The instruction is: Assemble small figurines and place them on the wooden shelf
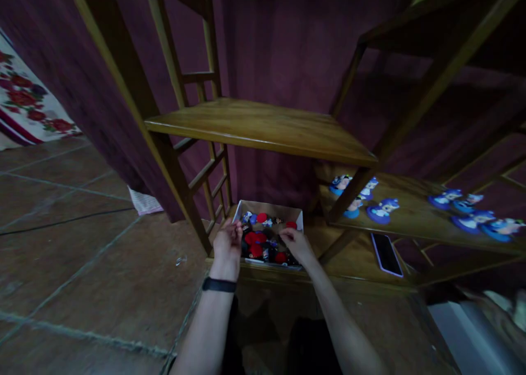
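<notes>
A shallow white cardboard box point(299, 221) sits on the bottom board of a wooden shelf unit. Inside it lies a jumble of small figurines point(269, 254) with red, blue and black parts, and round red pieces point(255, 237) among them. My left hand point(227, 246), a dark band on its wrist, is at the box's left wall with fingers curled inward; what they hold, if anything, is too dim to make out. Over the right part of the box, my right hand point(296, 242) has its fingertips pinched together beside a red piece point(291, 225). Any small thing in that pinch is hidden.
Just above the box juts a wooden shelf board point(258, 125). Several blue-and-purple figurines point(383, 210) stand on the shelf to the right, with a phone point(387, 254) on the board below. A grey-white box point(468, 331) is at lower right. A cable point(69, 219) crosses the floor.
</notes>
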`<state>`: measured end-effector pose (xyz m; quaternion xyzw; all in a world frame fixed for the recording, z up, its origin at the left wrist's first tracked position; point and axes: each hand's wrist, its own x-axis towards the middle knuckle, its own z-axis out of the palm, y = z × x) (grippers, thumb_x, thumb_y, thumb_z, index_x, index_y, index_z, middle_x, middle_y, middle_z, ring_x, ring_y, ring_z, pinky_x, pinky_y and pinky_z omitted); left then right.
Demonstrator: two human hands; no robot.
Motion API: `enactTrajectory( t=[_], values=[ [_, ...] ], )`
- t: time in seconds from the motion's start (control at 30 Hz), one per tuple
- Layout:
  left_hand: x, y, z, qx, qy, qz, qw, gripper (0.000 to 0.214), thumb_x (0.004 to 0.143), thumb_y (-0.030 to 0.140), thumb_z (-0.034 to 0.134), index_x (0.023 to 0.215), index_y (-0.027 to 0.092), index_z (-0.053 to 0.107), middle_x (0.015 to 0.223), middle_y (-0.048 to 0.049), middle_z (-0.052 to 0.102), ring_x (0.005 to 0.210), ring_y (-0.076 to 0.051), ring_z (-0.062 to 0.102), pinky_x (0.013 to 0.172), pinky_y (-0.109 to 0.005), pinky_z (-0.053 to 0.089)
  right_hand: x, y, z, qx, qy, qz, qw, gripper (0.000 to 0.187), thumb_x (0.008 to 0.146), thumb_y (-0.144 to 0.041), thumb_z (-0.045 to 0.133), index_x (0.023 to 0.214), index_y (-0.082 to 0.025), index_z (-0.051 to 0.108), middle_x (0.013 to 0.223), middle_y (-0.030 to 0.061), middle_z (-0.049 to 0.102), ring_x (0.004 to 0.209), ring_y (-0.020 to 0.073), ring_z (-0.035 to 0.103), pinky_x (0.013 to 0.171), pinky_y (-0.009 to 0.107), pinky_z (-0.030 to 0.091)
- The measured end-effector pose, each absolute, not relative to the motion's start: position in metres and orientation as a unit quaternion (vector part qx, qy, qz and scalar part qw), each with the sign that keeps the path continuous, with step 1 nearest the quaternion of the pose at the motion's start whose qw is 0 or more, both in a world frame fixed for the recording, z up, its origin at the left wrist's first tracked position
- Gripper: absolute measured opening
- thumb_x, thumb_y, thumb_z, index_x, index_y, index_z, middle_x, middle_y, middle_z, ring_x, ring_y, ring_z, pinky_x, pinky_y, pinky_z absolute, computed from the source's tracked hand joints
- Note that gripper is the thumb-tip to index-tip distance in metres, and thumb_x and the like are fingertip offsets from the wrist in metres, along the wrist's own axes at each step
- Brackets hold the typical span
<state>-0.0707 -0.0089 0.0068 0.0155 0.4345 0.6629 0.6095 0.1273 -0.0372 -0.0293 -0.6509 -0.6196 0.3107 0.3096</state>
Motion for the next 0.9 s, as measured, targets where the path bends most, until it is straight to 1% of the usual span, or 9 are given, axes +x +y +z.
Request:
enactTrajectory(
  t=[0.13,0.2,0.27,0.4,0.5,0.6,0.7,0.8,0.9],
  values=[
    [-0.084,0.005,0.010,-0.022,0.416,0.628,0.657,0.023,0.074,-0.004,0.043,0.086,0.013,0.051,0.071,-0.0026,0.059,0.060,-0.006,0.060,0.050,-0.013,0.048,0.101,-0.003,-0.043,-0.611,-0.676,0.302,0.280,0.026,0.080,-0.019,0.044,0.101,-0.024,0.059,0.104,0.0027,0.064,0.097,0.0160,0.058,0.087,0.032,0.043],
    [-0.086,0.010,0.013,-0.014,0.405,0.631,0.662,0.023,0.074,-0.004,0.043,0.088,0.013,0.052,0.073,-0.0030,0.059,0.060,-0.006,0.060,0.050,-0.013,0.048,0.086,0.002,-0.049,-0.562,-0.724,0.294,0.271,0.028,0.078,-0.018,0.049,0.103,-0.026,0.059,0.114,0.0023,0.059,0.107,0.0162,0.053,0.093,0.031,0.039],
    [-0.086,0.014,0.015,-0.004,0.392,0.625,0.675,0.022,0.076,-0.003,0.044,0.088,0.013,0.053,0.074,-0.0033,0.060,0.059,-0.006,0.060,0.050,-0.013,0.048,0.079,0.003,-0.054,-0.535,-0.760,0.283,0.239,0.029,0.075,-0.020,0.055,0.103,-0.027,0.060,0.119,0.0023,0.055,0.112,0.0172,0.049,0.096,0.031,0.036],
    [-0.088,0.020,0.015,-0.011,0.380,0.611,0.694,0.020,0.076,-0.002,0.046,0.089,0.012,0.054,0.075,-0.0041,0.060,0.059,-0.006,0.059,0.050,-0.013,0.048,0.095,0.008,-0.063,-0.629,-0.708,0.260,0.190,0.021,0.079,-0.026,0.049,0.095,-0.029,0.063,0.107,0.0018,0.062,0.101,0.0175,0.055,0.089,0.030,0.040],
    [-0.090,0.021,0.015,-0.020,0.383,0.613,0.691,0.022,0.076,-0.002,0.046,0.090,0.012,0.054,0.077,-0.0044,0.061,0.061,-0.006,0.060,0.050,-0.013,0.048,0.122,0.017,-0.067,-0.688,-0.641,0.267,0.211,0.026,0.082,-0.032,0.044,0.103,-0.029,0.059,0.105,0.0008,0.063,0.098,0.0171,0.057,0.084,0.029,0.043],
    [-0.091,0.022,0.015,-0.022,0.382,0.611,0.693,0.023,0.075,-0.003,0.046,0.091,0.012,0.055,0.078,-0.0047,0.061,0.061,-0.006,0.060,0.050,-0.013,0.048,0.137,0.022,-0.067,-0.711,-0.619,0.251,0.220,0.028,0.085,-0.032,0.038,0.104,-0.029,0.059,0.104,0.0008,0.064,0.099,0.0176,0.056,0.085,0.031,0.042],
    [-0.089,0.023,0.012,-0.018,0.383,0.607,0.696,0.023,0.075,-0.003,0.047,0.091,0.012,0.055,0.078,-0.0052,0.061,0.061,-0.007,0.060,0.050,-0.014,0.048,0.127,0.019,-0.063,-0.711,-0.630,0.224,0.220,0.029,0.085,-0.029,0.037,0.103,-0.028,0.059,0.103,0.0015,0.064,0.100,0.0176,0.056,0.089,0.032,0.040],
    [-0.087,0.023,0.011,-0.008,0.380,0.604,0.701,0.022,0.075,-0.002,0.047,0.091,0.012,0.055,0.077,-0.0053,0.062,0.061,-0.007,0.060,0.050,-0.014,0.048,0.100,0.011,-0.059,-0.665,-0.691,0.186,0.212,0.027,0.084,-0.025,0.040,0.103,-0.026,0.059,0.109,0.0032,0.061,0.108,0.0187,0.050,0.095,0.032,0.035],
    [-0.085,0.021,0.011,0.001,0.375,0.602,0.705,0.021,0.076,-0.002,0.045,0.089,0.011,0.055,0.075,-0.0056,0.062,0.060,-0.007,0.060,0.050,-0.014,0.049,0.073,0.005,-0.061,-0.597,-0.763,0.175,0.176,0.034,0.081,-0.023,0.046,0.114,-0.021,0.053,0.116,0.0080,0.056,0.114,0.0212,0.044,0.097,0.033,0.032]
  ],
)
